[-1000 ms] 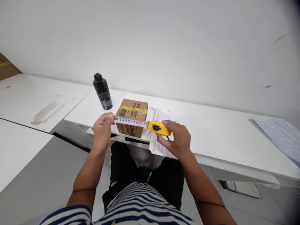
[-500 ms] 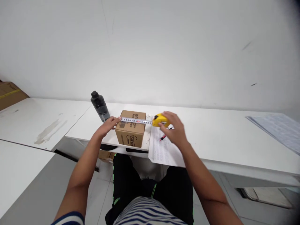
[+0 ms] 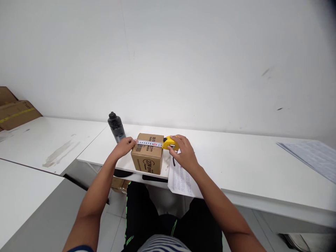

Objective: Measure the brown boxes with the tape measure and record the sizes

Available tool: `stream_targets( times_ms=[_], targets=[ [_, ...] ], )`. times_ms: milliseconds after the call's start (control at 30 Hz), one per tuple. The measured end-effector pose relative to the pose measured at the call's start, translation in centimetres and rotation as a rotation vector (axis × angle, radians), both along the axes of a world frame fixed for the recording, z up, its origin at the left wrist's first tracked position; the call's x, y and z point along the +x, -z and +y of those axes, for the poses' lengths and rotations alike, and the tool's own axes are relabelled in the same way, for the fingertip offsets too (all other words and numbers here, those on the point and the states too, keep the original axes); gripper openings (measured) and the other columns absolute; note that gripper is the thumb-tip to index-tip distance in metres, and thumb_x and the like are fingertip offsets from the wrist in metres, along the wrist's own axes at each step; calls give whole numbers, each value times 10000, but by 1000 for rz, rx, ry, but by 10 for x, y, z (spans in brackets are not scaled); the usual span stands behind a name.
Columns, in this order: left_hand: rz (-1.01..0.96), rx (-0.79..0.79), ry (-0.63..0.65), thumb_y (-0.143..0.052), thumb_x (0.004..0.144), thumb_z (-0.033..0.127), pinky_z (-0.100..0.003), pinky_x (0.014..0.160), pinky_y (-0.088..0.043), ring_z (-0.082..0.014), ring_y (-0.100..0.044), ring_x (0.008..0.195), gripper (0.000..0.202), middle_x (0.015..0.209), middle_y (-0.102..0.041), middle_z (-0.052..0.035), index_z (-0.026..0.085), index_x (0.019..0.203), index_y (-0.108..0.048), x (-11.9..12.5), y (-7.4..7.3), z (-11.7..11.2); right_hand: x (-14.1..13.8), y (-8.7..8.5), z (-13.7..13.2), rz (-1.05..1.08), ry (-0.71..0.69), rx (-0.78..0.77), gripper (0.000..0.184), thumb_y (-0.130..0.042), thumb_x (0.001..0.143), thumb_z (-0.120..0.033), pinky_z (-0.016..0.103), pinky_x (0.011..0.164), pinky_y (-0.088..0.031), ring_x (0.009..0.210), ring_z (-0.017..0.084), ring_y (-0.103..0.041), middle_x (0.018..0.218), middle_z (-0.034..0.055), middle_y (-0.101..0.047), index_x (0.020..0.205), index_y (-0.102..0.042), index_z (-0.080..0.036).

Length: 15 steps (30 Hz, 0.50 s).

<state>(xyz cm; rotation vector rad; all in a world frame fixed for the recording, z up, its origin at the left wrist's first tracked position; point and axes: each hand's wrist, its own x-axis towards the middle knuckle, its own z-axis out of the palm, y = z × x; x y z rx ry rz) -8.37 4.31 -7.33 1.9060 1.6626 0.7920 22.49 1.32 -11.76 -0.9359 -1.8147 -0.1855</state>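
Note:
A small brown cardboard box with black print stands on the white table near its front edge. Across its top lies the white blade of a tape measure, with black numbers and one red mark. My left hand pinches the blade's end at the box's left top edge. At the right edge of the box, my right hand is closed around the yellow tape measure case. Beneath my right hand is a sheet of paper with writing, and a dark pen is partly hidden there.
Behind my left hand stands a dark bottle. More papers lie at the table's right end. Larger cardboard boxes sit at the far left by the wall. Under the table is another carton.
The yellow case has moved left up to the box's edge, shortening the drawn-out blade. My left hand stays at the left edge. The whole view has tilted up slightly.

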Motion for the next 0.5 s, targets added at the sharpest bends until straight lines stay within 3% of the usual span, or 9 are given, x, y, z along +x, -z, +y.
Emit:
stream_targets(
  times_ms=[133, 267, 333, 400, 500],
  targets=[
    [-129, -53, -7, -612, 756, 653, -319, 668, -410, -213, -575, 712, 455, 712, -652, -46, 207, 671, -602, -1, -6, 11, 3, -3, -16, -78, 4, 61, 347, -618, 927, -255, 424, 788, -586, 984, 256, -634, 1099, 130, -639, 1271, -597, -210],
    [-236, -73, 62, -680, 725, 624, -325, 755, -456, -235, -607, 845, 430, 863, -702, -73, 199, 795, -674, 9, -32, 33, -20, -4, -66, -97, 51, 154, 336, -659, 898, -287, 337, 569, -557, 744, 209, -613, 962, 98, -642, 1221, -601, -212],
    [-203, -47, 147, -673, 755, 598, -331, 794, -466, -248, -606, 910, 395, 925, -697, -71, 207, 816, -675, 23, -48, 47, -44, -6, -96, 5, 87, 174, 303, -669, 873, -266, 317, 574, -569, 768, 206, -629, 975, 103, -617, 1163, -603, -209],
    [-120, -8, 205, -620, 811, 577, -342, 806, -466, -252, -601, 914, 363, 940, -682, -70, 216, 832, -656, 41, -59, 62, -70, -8, -119, 94, 66, 125, 267, -630, 857, -215, 305, 635, -596, 929, 227, -665, 1098, 142, -598, 1122, -594, -202],
    [83, 61, 251, -513, 882, 540, -370, 810, -453, -258, -589, 869, 344, 929, -655, -89, 214, 823, -605, 65, -60, 82, -105, -11, -130, 95, 56, 78, 211, -598, 831, -174, 315, 691, -596, 992, 235, -677, 1197, 149, -628, 1040, -604, -202]
  ],
)
